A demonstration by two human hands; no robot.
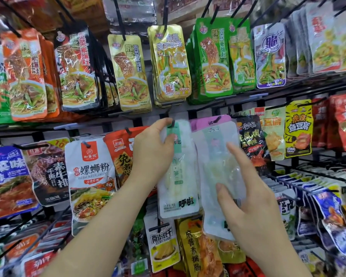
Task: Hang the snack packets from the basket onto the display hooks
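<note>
A white packet with a pale green stripe (178, 176) hangs in the middle row of the display. My left hand (154, 148) pinches its top edge at a black display hook (171, 123). Just to its right is a second, translucent white packet (218, 156), its top up near another hook (218, 119). My right hand (246, 198) holds this packet by its lower half, thumb in front and fingers spread along its right side. The basket is out of view.
Black wire hooks jut toward me in every row, loaded with snack packets: gold and green ones (170, 62) above, a white-and-orange noodle packet (90, 176) at left, a yellow one (298, 128) at right, more packets (164, 246) below my hands.
</note>
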